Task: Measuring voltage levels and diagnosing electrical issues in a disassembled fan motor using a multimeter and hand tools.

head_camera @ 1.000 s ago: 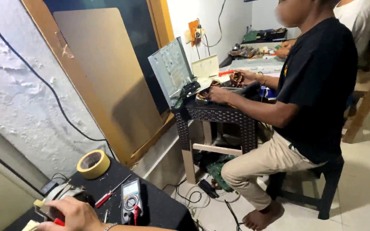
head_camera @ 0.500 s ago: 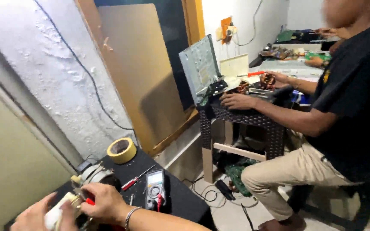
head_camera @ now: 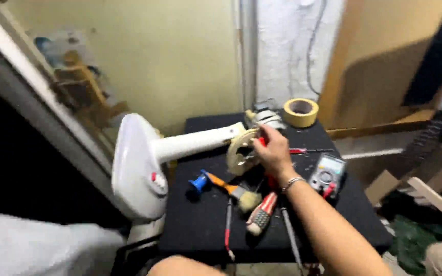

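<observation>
The right hand [head_camera: 272, 149] is closed around a red-handled tool [head_camera: 263, 141] pressed against the cream round motor housing [head_camera: 239, 152] of a white fan stand [head_camera: 144, 163], which lies tipped over the left edge of a black table [head_camera: 200, 225]. The left hand is out of sight; only a forearm shows at the near edge. Near the wrist lie a paintbrush [head_camera: 231, 188], a striped-handle screwdriver [head_camera: 261, 213] and a multimeter [head_camera: 327, 175]. A masking tape roll [head_camera: 301, 112] sits at the far side.
</observation>
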